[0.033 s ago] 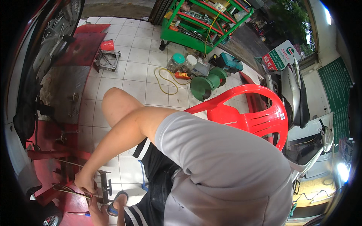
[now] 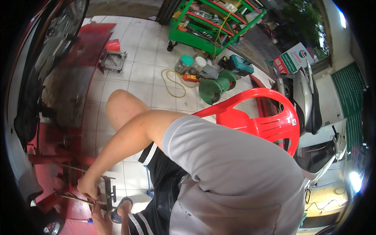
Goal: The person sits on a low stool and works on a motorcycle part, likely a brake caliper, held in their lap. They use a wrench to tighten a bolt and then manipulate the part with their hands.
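Observation:
At lower left, my right hand (image 2: 88, 188) is closed at the end of a slim metal tool (image 2: 74, 196) with a bit of red near my fingers. Just below it, my left hand (image 2: 101, 219) has its fingers curled near the same tool; what they grip is unclear. Both hands are beside a dark metal bracket (image 2: 107, 194) and a red stand (image 2: 47, 158) on the red platform (image 2: 74, 223). The picture is slightly blurred.
A red plastic chair (image 2: 274, 127) stands right of my body. Beyond are a green tool trolley (image 2: 196, 39), jars (image 2: 184, 62), a yellow cord (image 2: 172, 94), green round pieces (image 2: 211, 90) and a toolbox (image 2: 241, 66). Scooters (image 2: 311, 105) line the right; a vehicle (image 2: 21, 117) fills the left edge.

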The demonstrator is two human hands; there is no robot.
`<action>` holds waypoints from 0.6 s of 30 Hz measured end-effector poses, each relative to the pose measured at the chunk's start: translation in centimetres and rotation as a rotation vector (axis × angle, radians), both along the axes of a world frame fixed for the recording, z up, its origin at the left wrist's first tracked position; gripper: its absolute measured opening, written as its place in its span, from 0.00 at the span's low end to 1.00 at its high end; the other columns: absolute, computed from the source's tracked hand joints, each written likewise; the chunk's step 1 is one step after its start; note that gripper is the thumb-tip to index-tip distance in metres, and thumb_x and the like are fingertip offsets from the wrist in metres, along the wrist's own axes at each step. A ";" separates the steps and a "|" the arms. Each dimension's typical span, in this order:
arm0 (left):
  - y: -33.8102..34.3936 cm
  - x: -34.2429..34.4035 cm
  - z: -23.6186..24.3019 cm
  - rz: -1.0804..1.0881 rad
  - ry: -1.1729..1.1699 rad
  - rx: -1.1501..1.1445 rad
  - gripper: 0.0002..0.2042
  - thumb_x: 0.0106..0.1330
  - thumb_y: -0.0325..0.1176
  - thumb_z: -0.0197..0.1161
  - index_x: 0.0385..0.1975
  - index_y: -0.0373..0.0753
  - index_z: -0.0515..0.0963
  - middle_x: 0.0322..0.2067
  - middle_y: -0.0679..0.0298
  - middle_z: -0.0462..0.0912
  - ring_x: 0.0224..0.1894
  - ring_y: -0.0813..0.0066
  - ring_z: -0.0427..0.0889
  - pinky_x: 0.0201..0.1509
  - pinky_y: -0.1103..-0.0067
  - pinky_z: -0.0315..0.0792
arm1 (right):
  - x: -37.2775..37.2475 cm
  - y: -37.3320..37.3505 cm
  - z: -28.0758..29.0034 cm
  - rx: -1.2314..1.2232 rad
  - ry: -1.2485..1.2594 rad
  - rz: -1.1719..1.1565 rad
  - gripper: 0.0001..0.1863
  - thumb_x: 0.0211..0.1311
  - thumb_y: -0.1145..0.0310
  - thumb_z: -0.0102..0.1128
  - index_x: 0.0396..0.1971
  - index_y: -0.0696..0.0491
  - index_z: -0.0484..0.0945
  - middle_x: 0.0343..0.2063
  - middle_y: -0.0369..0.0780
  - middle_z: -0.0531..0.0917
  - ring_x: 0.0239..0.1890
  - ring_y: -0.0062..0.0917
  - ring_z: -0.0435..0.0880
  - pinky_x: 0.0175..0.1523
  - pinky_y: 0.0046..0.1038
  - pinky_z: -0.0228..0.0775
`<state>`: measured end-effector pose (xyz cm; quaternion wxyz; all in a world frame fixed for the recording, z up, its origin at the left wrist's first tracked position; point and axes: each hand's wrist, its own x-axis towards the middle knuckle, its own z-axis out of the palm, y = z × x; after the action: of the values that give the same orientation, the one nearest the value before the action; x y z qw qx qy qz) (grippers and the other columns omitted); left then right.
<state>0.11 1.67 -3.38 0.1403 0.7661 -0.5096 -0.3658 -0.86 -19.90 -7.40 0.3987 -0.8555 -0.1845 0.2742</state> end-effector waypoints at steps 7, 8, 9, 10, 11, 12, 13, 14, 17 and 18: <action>3.1 -0.5 -1.2 0.205 -0.038 -0.151 0.25 0.50 0.16 0.61 0.52 0.34 0.74 0.49 0.46 0.76 0.50 0.43 0.74 0.53 0.62 0.69 | -0.2 2.5 -3.0 0.060 -0.159 0.050 0.14 0.36 0.63 0.65 0.25 0.56 0.84 0.24 0.48 0.85 0.27 0.39 0.85 0.33 0.40 0.76; 1.7 0.0 -1.2 0.222 -0.039 -0.169 0.23 0.50 0.17 0.61 0.50 0.34 0.76 0.48 0.47 0.77 0.49 0.43 0.75 0.52 0.62 0.70 | -0.3 0.4 -1.8 0.042 -0.152 0.026 0.14 0.36 0.65 0.65 0.26 0.55 0.84 0.26 0.48 0.86 0.30 0.41 0.85 0.36 0.40 0.76; 1.1 1.0 -1.2 0.220 -0.012 -0.179 0.22 0.49 0.17 0.61 0.48 0.34 0.77 0.46 0.48 0.78 0.47 0.43 0.76 0.50 0.62 0.71 | -0.5 -0.5 -0.5 0.009 -0.119 0.022 0.13 0.37 0.67 0.65 0.28 0.55 0.85 0.29 0.47 0.86 0.32 0.37 0.86 0.39 0.37 0.77; 1.1 1.2 0.2 0.227 0.039 -0.200 0.18 0.49 0.17 0.61 0.42 0.33 0.77 0.42 0.48 0.78 0.45 0.45 0.77 0.48 0.64 0.71 | -1.0 -2.7 0.9 0.016 -0.017 -0.046 0.14 0.40 0.69 0.64 0.30 0.56 0.86 0.29 0.45 0.87 0.33 0.32 0.87 0.40 0.33 0.78; 1.7 1.7 0.6 0.234 0.100 -0.163 0.18 0.50 0.18 0.62 0.43 0.34 0.76 0.45 0.51 0.77 0.50 0.47 0.75 0.50 0.64 0.71 | -0.8 -1.3 2.5 0.000 0.059 -0.077 0.13 0.43 0.70 0.64 0.32 0.58 0.85 0.28 0.44 0.87 0.34 0.27 0.87 0.41 0.29 0.78; 2.2 2.1 0.9 0.246 0.160 -0.122 0.18 0.51 0.19 0.62 0.44 0.35 0.75 0.47 0.53 0.76 0.55 0.50 0.73 0.53 0.64 0.70 | -0.3 -0.2 3.5 0.004 0.067 -0.071 0.13 0.45 0.70 0.63 0.32 0.60 0.85 0.28 0.43 0.87 0.33 0.25 0.86 0.40 0.26 0.77; 4.2 2.3 0.4 0.203 0.091 -0.260 0.14 0.54 0.20 0.63 0.42 0.33 0.75 0.43 0.52 0.77 0.52 0.48 0.75 0.51 0.64 0.72 | 0.1 1.5 4.2 0.015 0.087 -0.054 0.13 0.45 0.71 0.63 0.33 0.58 0.86 0.29 0.44 0.87 0.34 0.27 0.87 0.41 0.29 0.78; 4.1 1.3 4.3 0.276 0.121 -0.282 0.11 0.52 0.18 0.60 0.37 0.30 0.76 0.40 0.49 0.77 0.44 0.44 0.77 0.46 0.63 0.71 | 0.0 2.6 4.5 0.015 0.109 -0.071 0.13 0.45 0.71 0.63 0.33 0.57 0.87 0.30 0.45 0.88 0.34 0.30 0.88 0.43 0.31 0.79; -0.3 -3.5 1.6 0.301 0.150 -0.303 0.15 0.58 0.21 0.62 0.46 0.37 0.76 0.42 0.52 0.78 0.45 0.49 0.79 0.45 0.62 0.73 | -4.3 -1.6 3.0 0.042 0.262 -0.026 0.13 0.48 0.72 0.63 0.35 0.58 0.86 0.33 0.45 0.88 0.37 0.31 0.88 0.46 0.30 0.78; -0.8 -3.5 1.4 0.311 0.154 -0.285 0.15 0.58 0.21 0.62 0.46 0.38 0.76 0.41 0.53 0.78 0.45 0.49 0.79 0.45 0.62 0.73 | -4.4 -1.8 2.6 0.048 0.276 -0.034 0.13 0.48 0.72 0.64 0.36 0.58 0.86 0.33 0.46 0.88 0.38 0.32 0.88 0.46 0.30 0.77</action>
<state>-3.40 0.88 -1.97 0.3403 0.7776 -0.4198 -0.3216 -5.29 -21.68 -4.82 0.4452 -0.8028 -0.1201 0.3780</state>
